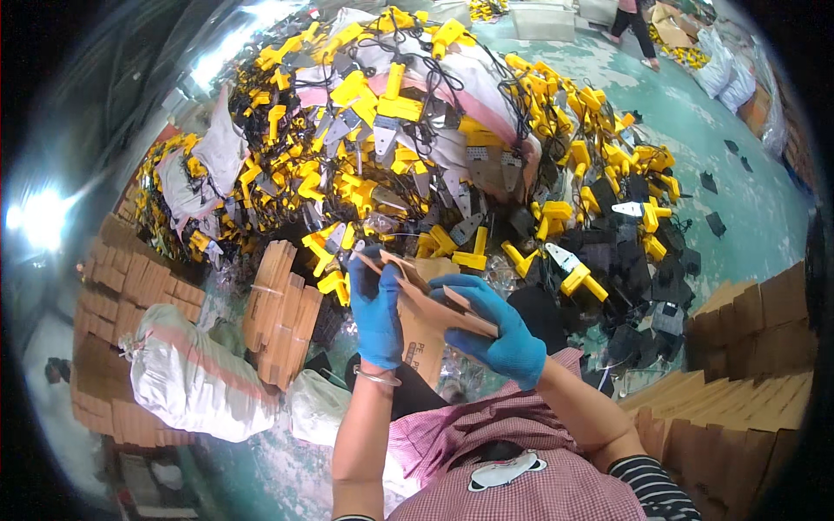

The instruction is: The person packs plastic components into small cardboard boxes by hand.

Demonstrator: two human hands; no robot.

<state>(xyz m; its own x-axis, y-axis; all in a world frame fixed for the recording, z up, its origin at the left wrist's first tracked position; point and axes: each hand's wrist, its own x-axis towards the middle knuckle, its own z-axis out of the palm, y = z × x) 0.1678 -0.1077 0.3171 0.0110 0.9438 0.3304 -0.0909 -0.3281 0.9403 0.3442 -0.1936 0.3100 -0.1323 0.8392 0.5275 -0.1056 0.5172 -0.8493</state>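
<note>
A brown cardboard box [421, 334] is in front of me, its flaps standing up at the top. On its left side my left hand [375, 317], in a blue glove, is closed round the edge with the thumb on the near side. From the right, my right hand [502, 339], also blue-gloved, grips a flap of the same box. Just beyond the box lie yellow-handled tools [473, 252] with flat grey metal plates and black cords. The inside of the box is mostly hidden from view.
A tall heap of yellow-handled tools [356, 187] spreads ahead, with white sacks [221, 143] among it. Flattened cartons [282, 317] stand at left and right [730, 404]. A full white sack [195, 373] lies left. Black pieces [608, 269] litter the right. Another person [638, 30] is far back.
</note>
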